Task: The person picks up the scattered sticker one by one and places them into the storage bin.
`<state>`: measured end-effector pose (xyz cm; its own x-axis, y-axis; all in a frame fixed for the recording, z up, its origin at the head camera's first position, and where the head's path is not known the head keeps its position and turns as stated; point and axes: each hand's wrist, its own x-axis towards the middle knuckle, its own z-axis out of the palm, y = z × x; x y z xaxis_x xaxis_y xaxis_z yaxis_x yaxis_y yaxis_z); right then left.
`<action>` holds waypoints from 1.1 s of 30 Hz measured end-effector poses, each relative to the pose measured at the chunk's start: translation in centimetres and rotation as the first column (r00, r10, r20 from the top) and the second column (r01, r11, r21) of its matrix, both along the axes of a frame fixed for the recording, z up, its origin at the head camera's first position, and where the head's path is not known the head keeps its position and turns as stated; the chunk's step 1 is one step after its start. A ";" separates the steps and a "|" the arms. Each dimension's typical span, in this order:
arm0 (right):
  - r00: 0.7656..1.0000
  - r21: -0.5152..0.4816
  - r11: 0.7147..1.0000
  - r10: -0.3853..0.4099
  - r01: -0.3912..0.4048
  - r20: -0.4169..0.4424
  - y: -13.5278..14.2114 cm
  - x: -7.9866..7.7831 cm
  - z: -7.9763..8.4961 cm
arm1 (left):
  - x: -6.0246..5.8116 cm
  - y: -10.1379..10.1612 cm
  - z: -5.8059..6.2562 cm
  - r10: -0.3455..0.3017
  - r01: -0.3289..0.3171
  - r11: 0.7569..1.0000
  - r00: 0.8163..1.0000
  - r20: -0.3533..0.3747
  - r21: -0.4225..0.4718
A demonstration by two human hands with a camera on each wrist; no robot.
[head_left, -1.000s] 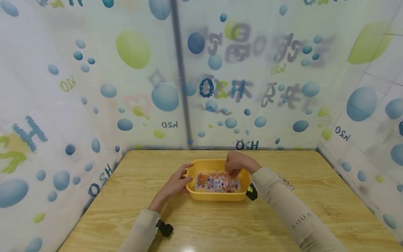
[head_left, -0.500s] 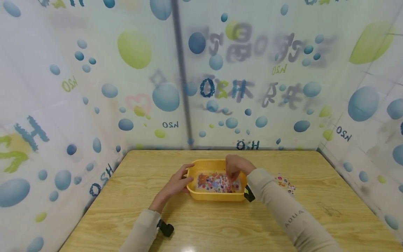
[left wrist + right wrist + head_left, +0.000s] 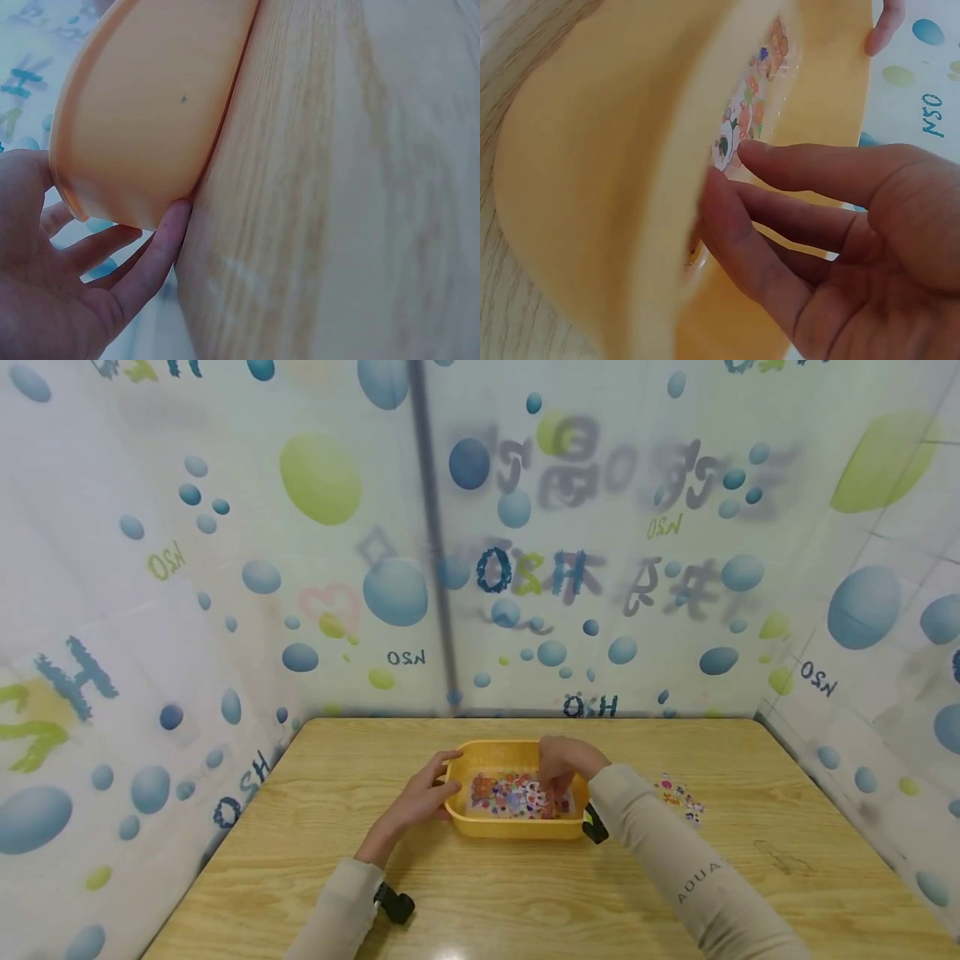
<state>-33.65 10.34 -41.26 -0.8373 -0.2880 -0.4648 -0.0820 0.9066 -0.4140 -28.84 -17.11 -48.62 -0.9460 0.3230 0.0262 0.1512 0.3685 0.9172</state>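
A yellow plastic basin [image 3: 517,829] stands on the table with several colourful cartoon stickers [image 3: 498,793] lying in it. My left hand [image 3: 420,792] grips its left end, the fingers spread along the outer wall in the left wrist view. Down inside the basin's right half is my right hand [image 3: 562,766], fingers bent downward. In the right wrist view, its thumb and index finger pinch at the edge of a clear-and-white cartoon sticker [image 3: 727,139]. The near wall hides part of that thumb and the basin floor.
More small cartoon stickers [image 3: 681,797] lie on the wooden table [image 3: 360,743], to the right of the basin and beside the right sleeve. A patterned curtain [image 3: 600,527] hangs behind the table and along both sides.
My right hand has gone lower into the basin and its forearm shifted left, showing more of the stickers on the table. The left hand keeps its place at the basin's end.
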 end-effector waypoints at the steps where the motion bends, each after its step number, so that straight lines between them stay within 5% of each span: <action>1: 1.000 0.000 1.000 0.004 -0.004 0.001 0.1 0.0 -0.1 | 0.0 0.0 0.0 -0.001 0.001 1.000 1.000 0.000 -0.002; 13: 0.998 -0.025 0.998 -0.050 0.051 0.036 0.2 -0.4 -0.5 | -0.2 -0.1 -0.3 0.012 -0.012 1.000 1.000 0.005 -0.019; 33: 1.000 0.040 0.999 -0.028 0.028 0.005 0.0 0.2 -0.3 | -0.2 0.1 -0.2 0.036 -0.036 0.999 0.999 0.001 -0.030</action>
